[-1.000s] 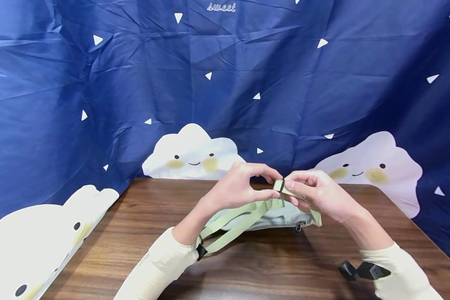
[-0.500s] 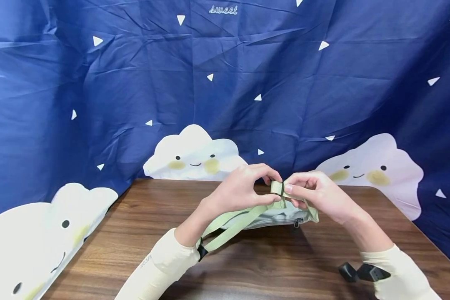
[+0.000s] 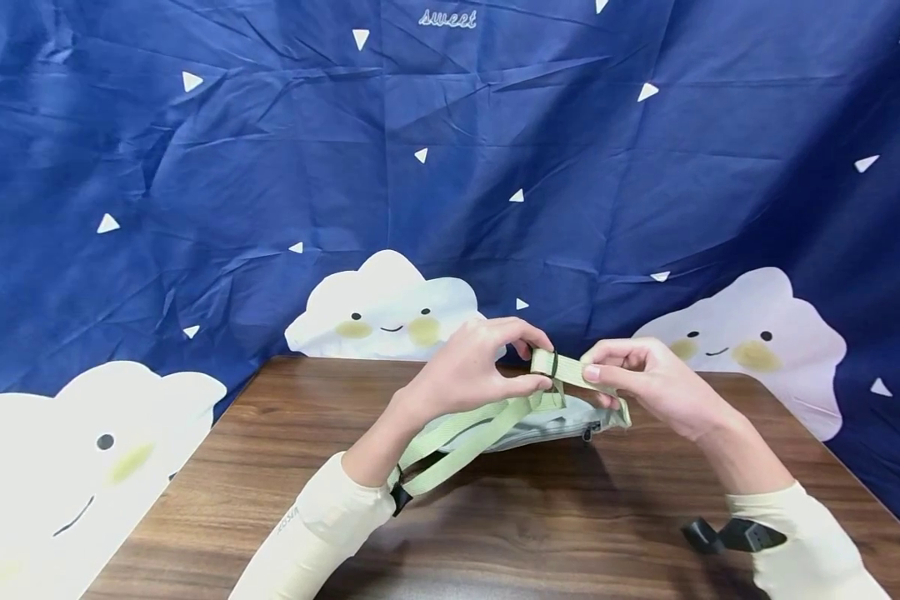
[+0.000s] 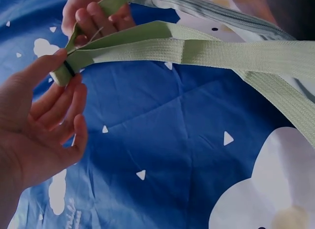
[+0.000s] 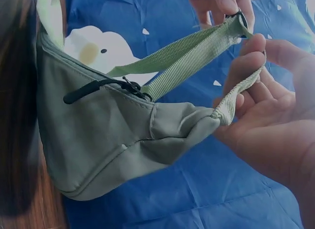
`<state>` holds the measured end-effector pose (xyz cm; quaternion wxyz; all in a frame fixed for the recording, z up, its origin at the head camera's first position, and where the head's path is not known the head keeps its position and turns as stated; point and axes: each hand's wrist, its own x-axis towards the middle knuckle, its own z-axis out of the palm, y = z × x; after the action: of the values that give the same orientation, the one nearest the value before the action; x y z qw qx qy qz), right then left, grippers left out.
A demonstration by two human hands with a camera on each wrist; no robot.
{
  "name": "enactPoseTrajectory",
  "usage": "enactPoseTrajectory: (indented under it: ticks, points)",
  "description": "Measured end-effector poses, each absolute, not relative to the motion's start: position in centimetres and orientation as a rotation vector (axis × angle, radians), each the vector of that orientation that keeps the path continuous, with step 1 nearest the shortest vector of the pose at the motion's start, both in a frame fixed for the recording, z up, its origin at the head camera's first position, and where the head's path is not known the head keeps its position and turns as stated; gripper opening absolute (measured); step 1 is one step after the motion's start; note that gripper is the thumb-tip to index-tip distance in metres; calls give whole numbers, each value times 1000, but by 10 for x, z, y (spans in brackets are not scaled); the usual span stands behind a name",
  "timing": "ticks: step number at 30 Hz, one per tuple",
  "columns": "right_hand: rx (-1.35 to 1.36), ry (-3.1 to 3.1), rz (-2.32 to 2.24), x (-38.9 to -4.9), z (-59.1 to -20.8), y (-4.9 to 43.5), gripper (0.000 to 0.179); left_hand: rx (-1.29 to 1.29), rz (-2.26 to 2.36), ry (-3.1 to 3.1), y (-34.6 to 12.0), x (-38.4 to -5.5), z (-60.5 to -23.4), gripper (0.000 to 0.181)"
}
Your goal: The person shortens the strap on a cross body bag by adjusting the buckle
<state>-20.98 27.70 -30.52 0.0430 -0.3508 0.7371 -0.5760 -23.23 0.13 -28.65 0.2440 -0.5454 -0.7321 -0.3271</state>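
Note:
A grey-green waist bag (image 5: 103,140) with a light green webbing strap (image 3: 468,442) is on the far half of the table. My left hand (image 3: 465,371) pinches a black strap slider (image 3: 554,363) between thumb and fingers, where the webbing makes a small loop. Just to the right, my right hand (image 3: 663,387) pinches the strap between thumb and fingertips. A short length of webbing shows between the two hands. From the right hand, the strap's end runs down to the bag's corner, seen in the right wrist view. The bag's zipper pull (image 5: 81,92) hangs beside that corner.
A black buckle (image 3: 400,497) on the strap lies by the left sleeve. The wooden table (image 3: 570,533) ends in front of a blue curtain (image 3: 450,167) with white clouds. A black wrist device (image 3: 750,535) sits on the right sleeve.
Both hands have drawn apart, the left one shifting slightly left with the slider. More webbing now shows between slider and right fingertips, and the bag has shifted a little left.

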Motion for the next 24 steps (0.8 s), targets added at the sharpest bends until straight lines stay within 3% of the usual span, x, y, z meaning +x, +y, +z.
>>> enactPoseTrajectory:
  ticks: [24]
  points:
    - [-1097, 2243, -1816, -209, -304, 268, 10, -1510, -871, -2045, -5, -235, -284, 31]
